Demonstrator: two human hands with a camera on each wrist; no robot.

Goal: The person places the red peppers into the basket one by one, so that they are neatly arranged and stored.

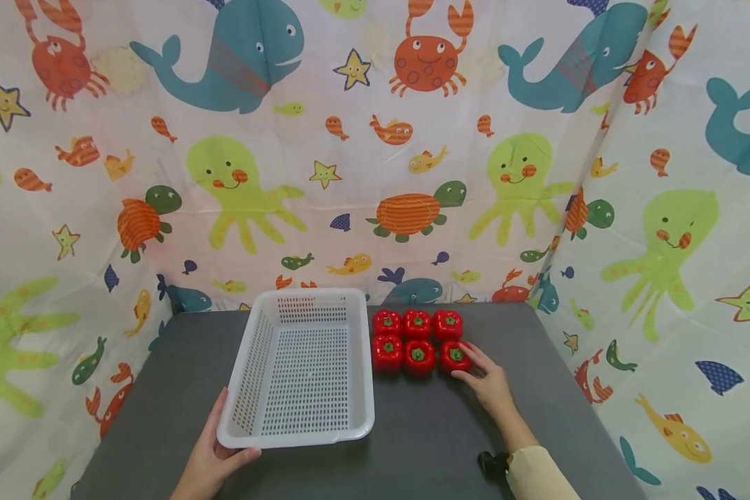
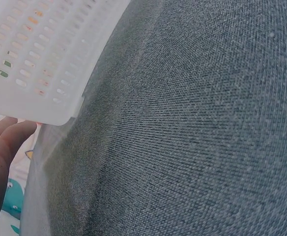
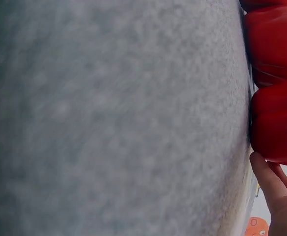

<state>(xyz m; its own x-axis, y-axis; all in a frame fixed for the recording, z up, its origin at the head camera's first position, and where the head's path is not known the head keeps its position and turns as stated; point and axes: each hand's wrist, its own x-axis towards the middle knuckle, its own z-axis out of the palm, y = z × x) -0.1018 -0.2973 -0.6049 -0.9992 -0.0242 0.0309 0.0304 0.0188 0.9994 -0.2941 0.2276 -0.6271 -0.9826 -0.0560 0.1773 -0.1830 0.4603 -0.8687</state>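
A white plastic basket [image 1: 309, 375] with a slotted bottom and walls stands on the grey table, with nothing inside it. My left hand [image 1: 211, 455] holds its near left corner, the thumb at the front edge and the fingers along the left side. In the left wrist view, those fingers [image 2: 15, 132] meet the basket's corner [image 2: 40, 105]. Right of the basket sit several shiny red bell peppers [image 1: 417, 355] with green stems, in two rows of three. My right hand [image 1: 490, 389] grips the near right bell pepper [image 1: 453, 357], thumb in front and fingers over its right side.
The grey table [image 1: 425, 444] runs back to a curtain [image 1: 350, 187] printed with sea animals, which also hangs at both sides. A small black object [image 1: 492, 464] is at the right wrist, by the cream sleeve [image 1: 537, 476].
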